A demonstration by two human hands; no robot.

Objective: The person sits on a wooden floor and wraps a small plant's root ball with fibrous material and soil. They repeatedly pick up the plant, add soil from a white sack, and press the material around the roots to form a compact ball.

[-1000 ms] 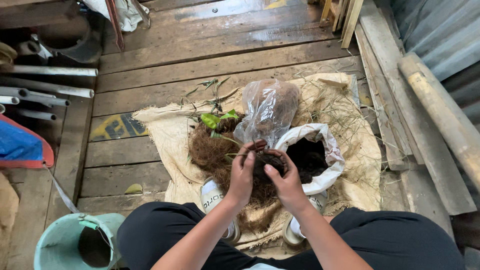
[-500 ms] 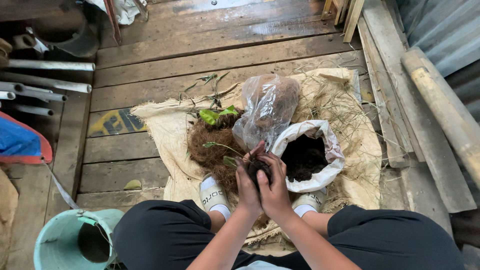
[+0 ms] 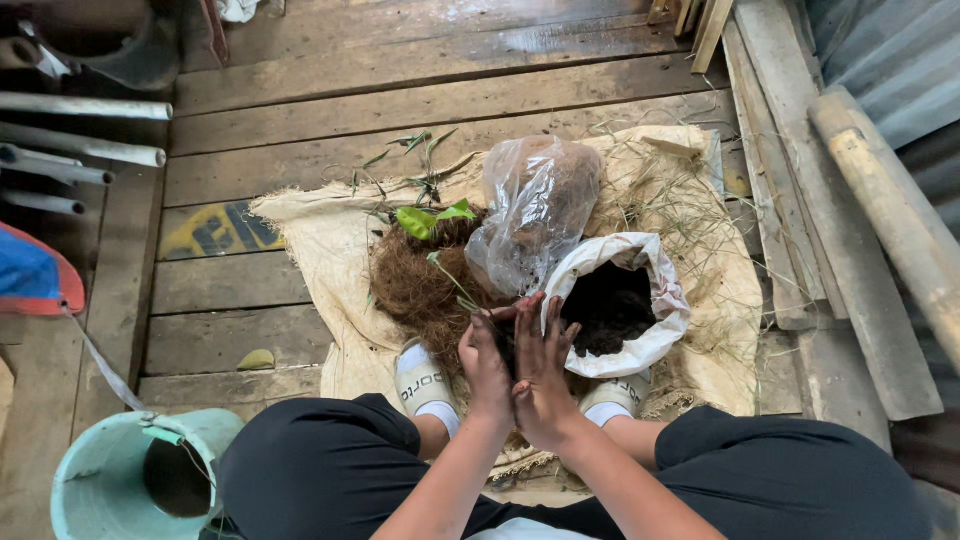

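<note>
My left hand (image 3: 485,368) and my right hand (image 3: 543,370) are pressed together, palm to palm, around a dark clump of soil (image 3: 505,336), just left of a white sack (image 3: 655,290) holding dark soil. A mound of brown coconut fibre (image 3: 415,290) with a small green-leafed plant (image 3: 432,218) lies on a burlap cloth (image 3: 310,240). A clear plastic bag (image 3: 535,210) stands behind the sack. A thin green stem (image 3: 452,280) runs from the fibre toward my hands.
A turquoise bucket (image 3: 105,480) sits at the lower left. Grey pipes (image 3: 80,150) lie at the left on the plank floor (image 3: 400,60). Boards and a thick bamboo pole (image 3: 890,210) lie at the right beside corrugated metal. My white slippers (image 3: 422,380) rest on the cloth.
My hands have drawn back toward me from beside the sack's mouth and closed flat against each other around the soil clump. The view has shifted slightly.
</note>
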